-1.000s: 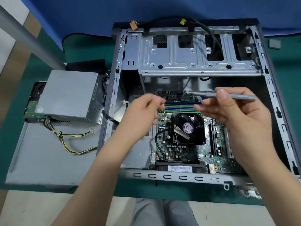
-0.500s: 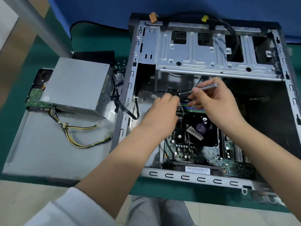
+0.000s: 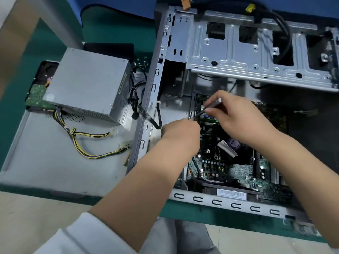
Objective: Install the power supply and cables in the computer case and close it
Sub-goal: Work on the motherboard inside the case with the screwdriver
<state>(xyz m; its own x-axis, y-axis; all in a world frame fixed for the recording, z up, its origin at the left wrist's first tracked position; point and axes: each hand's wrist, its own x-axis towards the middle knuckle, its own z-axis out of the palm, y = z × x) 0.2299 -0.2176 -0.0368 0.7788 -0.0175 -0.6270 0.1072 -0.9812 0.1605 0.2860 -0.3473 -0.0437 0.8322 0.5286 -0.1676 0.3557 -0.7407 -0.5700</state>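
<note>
The open computer case (image 3: 216, 200) lies on its side with the motherboard (image 3: 236, 173) showing. My right hand (image 3: 236, 121) grips a grey screwdriver (image 3: 213, 104), tip down at the board's far left corner. My left hand (image 3: 180, 136) sits curled just left of that spot, fingertips hidden against the board. The grey power supply (image 3: 86, 85) rests outside the case on the loose side panel (image 3: 45, 162), its yellow and black cables (image 3: 86, 143) trailing over the panel.
A hard drive (image 3: 35, 94) lies under the power supply's left end. Black cables (image 3: 145, 110) hang over the case's left wall. The drive cage (image 3: 244, 57) spans the far part of the case. A green mat (image 3: 12, 105) covers the table.
Both hands dropped lower into the case toward the board's far left corner. The screwdriver swung from lying level to pointing down at the board. The view shifted right.
</note>
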